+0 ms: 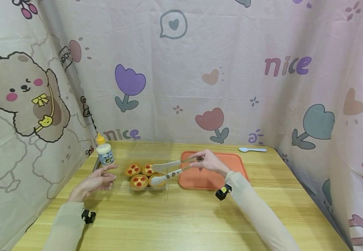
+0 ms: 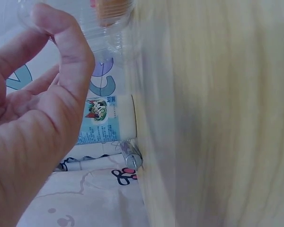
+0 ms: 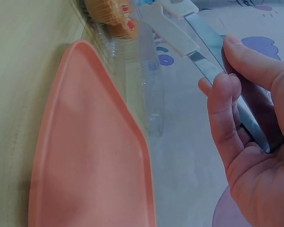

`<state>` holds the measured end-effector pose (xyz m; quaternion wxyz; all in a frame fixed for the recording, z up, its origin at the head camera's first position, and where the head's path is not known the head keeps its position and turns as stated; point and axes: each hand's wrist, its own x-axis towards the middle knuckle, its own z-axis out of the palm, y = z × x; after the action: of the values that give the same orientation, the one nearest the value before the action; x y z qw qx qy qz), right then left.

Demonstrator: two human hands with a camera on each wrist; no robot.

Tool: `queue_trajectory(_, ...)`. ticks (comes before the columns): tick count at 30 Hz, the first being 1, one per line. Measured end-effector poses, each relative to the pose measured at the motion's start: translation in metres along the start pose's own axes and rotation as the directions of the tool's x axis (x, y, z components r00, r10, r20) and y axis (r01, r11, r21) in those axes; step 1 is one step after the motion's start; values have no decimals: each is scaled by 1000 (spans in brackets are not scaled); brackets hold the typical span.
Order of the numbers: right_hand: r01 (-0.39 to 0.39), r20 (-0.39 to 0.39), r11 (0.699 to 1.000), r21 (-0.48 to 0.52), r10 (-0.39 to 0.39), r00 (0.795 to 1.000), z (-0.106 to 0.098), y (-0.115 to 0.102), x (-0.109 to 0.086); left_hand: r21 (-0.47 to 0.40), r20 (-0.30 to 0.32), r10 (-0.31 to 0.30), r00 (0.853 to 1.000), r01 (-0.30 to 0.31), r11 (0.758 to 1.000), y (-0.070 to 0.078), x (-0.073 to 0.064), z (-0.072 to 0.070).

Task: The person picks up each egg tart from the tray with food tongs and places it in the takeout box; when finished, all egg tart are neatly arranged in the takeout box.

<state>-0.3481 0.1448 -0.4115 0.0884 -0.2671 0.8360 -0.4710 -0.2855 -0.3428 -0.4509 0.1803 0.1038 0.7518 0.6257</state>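
My right hand grips metal tongs with pale, spotted tips. The tongs reach left with their tips spread over the small round pizza tarts, overlapping the two right-hand ones in the head view. Several of these red-topped tarts sit in a clear plastic box whose lid stands raised behind. Beside the box's left edge is my left hand, fingers loosely bent and apart. In the left wrist view its fingertip overlaps the clear plastic.
An orange tray lies right of the box, under my right hand. A squeeze bottle with a yellow cap stands behind my left hand, a small metal cylinder beside it. Far right lies a white spoon. Printed curtains border the table.
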Motion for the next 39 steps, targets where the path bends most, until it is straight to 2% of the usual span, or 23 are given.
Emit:
queue_trajectory(13,41,-18,999,35,-40,999,-4,9,-7,-5,2,7,1000,-7,1000,0,0,-1)
queue_trajectory(23,6,-92,989,147,8,996,-6,17,-21,-9,-2,3,1000,-3,1000,0,-1,-1)
queue_trajectory(26,-19,-142,985,173,44,989,-8,20,-28,-13,-3,-3,1000,3,1000,0,-2,-1)
queue_trajectory(31,-66,-222,985,161,102,970,-14,23,-40,-11,-9,-7,1000,7,1000,0,-2,0)
queue_trajectory(39,-56,-287,984,170,104,952,-19,36,-52,4,-8,-2,1000,2,1000,0,-1,0)
